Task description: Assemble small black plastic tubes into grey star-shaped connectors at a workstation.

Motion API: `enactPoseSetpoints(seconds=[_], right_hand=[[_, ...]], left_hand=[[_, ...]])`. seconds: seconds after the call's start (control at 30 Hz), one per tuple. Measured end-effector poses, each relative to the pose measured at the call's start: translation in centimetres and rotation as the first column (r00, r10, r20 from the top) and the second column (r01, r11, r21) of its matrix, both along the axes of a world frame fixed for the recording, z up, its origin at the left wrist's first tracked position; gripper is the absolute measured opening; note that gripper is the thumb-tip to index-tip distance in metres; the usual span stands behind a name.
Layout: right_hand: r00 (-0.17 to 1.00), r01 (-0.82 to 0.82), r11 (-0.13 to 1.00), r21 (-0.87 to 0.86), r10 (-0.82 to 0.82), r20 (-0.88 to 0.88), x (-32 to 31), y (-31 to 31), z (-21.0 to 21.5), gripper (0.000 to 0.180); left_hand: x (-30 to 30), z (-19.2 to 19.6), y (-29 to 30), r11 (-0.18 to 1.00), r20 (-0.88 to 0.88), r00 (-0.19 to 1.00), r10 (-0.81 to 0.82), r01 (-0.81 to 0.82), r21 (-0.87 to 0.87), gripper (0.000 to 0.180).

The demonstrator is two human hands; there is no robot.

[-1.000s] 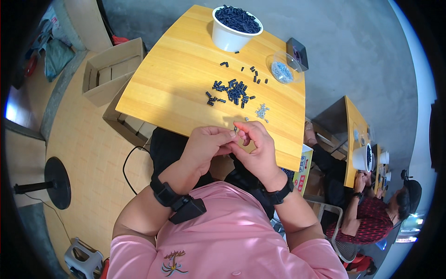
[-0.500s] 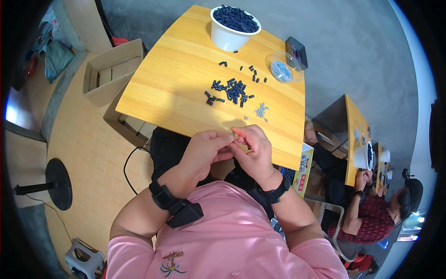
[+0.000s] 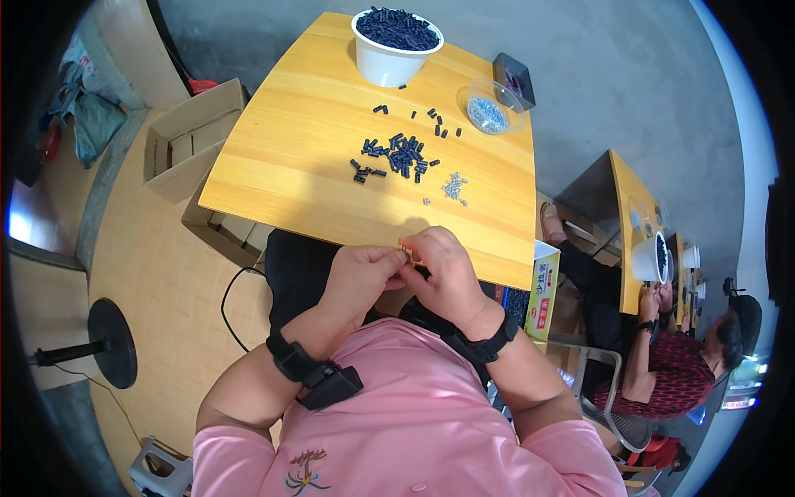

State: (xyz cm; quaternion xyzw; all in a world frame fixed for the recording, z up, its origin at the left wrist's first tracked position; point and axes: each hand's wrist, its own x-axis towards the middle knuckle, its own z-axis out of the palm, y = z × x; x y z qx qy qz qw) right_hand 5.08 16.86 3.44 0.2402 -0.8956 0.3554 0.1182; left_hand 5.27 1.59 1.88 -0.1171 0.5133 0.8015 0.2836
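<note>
The fingers (image 3: pixel 396 258) of both hands met over the near edge of the worktop (image 3: pixel 281 157), pinched shut on a small pale part (image 3: pixel 407 247) held between them. The left hand (image 3: pixel 358 277) closed on it from the left and the right hand (image 3: pixel 447 269) from the right, thumbs and fingertips pressed close. The part was held up near the chest, probably so that something so small could be seen and turned easily. Most of it was hidden by the fingertips; only a pale tip showed, and its shape could not be made out.

Farther out on the worktop lay a loose heap of dark pieces (image 3: pixel 399 155), within easy reach of either hand, with a few strays (image 3: pixel 437 123) beyond it. Just right of the heap sat a small cluster of silvery bits (image 3: pixel 454 185), too small to tell apart. At the far edge stood a white tub (image 3: pixel 389 62) full of the same dark pieces, a clear dish (image 3: pixel 489 112) of silvery bits to its right, and a dark box (image 3: pixel 513 79) at the far right corner. Open cartons (image 3: pixel 186 137) stood on the floor to the left. At the right, another person (image 3: pixel 679 364) sat at a second table, partly cut off by the rim.
</note>
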Motion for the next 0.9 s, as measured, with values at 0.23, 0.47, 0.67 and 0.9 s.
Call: enactPoseSetpoints(seconds=[0.23,0.47,0.67,0.9], right_hand=[[0.99,-0.07,0.997,0.01,0.069,0.122,1.1,-0.6,-1.9,0.028],[0.971,0.058,0.997,0.049,-0.068,0.228,0.1,-0.7,-1.4,0.025],[0.993,-0.072,0.946,0.315,0.038,0.116,-0.1,-0.4,1.0,0.018],[0.987,-0.161,0.885,0.436,0.143,0.074,-0.7,-0.4,3.1,0.029]], left_hand=[[1.3,-1.2,-0.4,1.0,0.117,0.993,0.015,-0.013,-0.017,0.017],[1.2,-3.0,-0.3,0.998,0.189,0.981,0.041,-0.048,0.032,0.019],[1.3,-2.6,-0.1,0.999,0.026,1.0,-0.018,0.019,-0.039,0.022],[0.7,-0.9,-0.7,0.989,-0.095,0.99,-0.102,0.09,-0.12,0.022]])
